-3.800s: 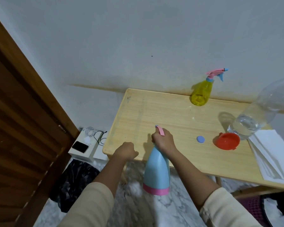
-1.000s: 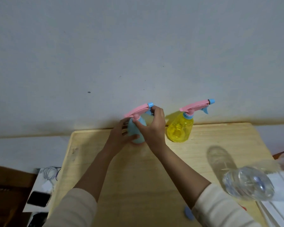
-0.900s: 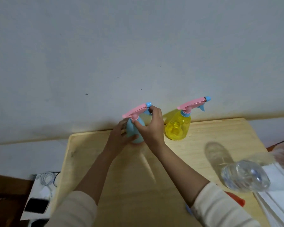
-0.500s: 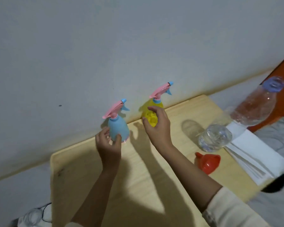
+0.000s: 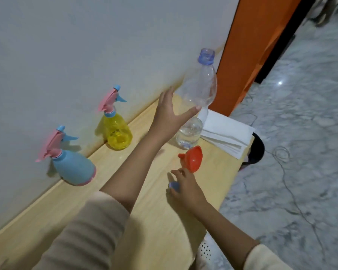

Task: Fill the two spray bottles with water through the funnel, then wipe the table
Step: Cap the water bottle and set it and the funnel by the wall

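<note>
Both hands are withdrawn from the spray bottles since half a second ago and are redirected to the water bottle and its cap.

Left hand (image 5: 169,114) is spread open against the clear water bottle (image 5: 197,102), not yet closed round it; right hand (image 5: 185,187) is curled over the blue cap (image 5: 173,186), though a firm grasp cannot be told. Blue spray bottle (image 5: 72,164) and yellow spray bottle (image 5: 116,131) are stood at the wall, at 9 and 11 o'clock of the red funnel (image 5: 192,158). The water bottle is uncapped, judged thin-walled, light and easily crushed or tipped; a hold at mid-body is advised. Folded paper (image 5: 225,131) is laid at 2 o'clock, near the table (image 5: 164,230) edge. Open room is left at the table's middle; the 3 o'clock edge is close.
</note>
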